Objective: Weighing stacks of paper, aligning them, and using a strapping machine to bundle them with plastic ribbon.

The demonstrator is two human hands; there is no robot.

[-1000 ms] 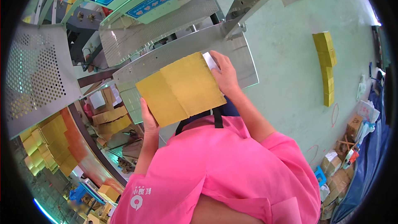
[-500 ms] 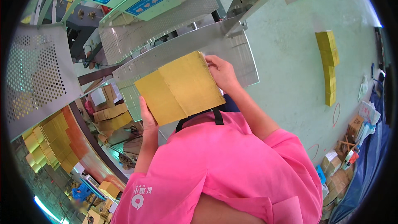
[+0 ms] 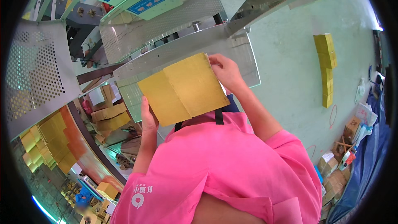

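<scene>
A flat yellow-brown cardboard box (image 3: 184, 89) is held up between my two hands, tilted, with a seam running across its upper face. My left hand (image 3: 148, 116) grips its left edge, thumb up along the side and the other fingers hidden beneath. At the far right edge, my right hand (image 3: 225, 70) presses with curled fingers, their tips partly out of sight behind the box. Under and beyond the box lies a metal machine table (image 3: 238, 52) with a clear edge.
Perforated metal guards (image 3: 37, 66) stand left and ahead, below a green machine body (image 3: 159, 2). Stacked yellow cardboard (image 3: 58, 139) lies on a bench at left. A row of yellow boxes (image 3: 326, 68) sits on the floor at right, near a blue tarp (image 3: 365, 157) and cartons.
The box has shifted slightly to the right in my hands' hold. My right hand has moved a little right with it; my left hand has barely moved.
</scene>
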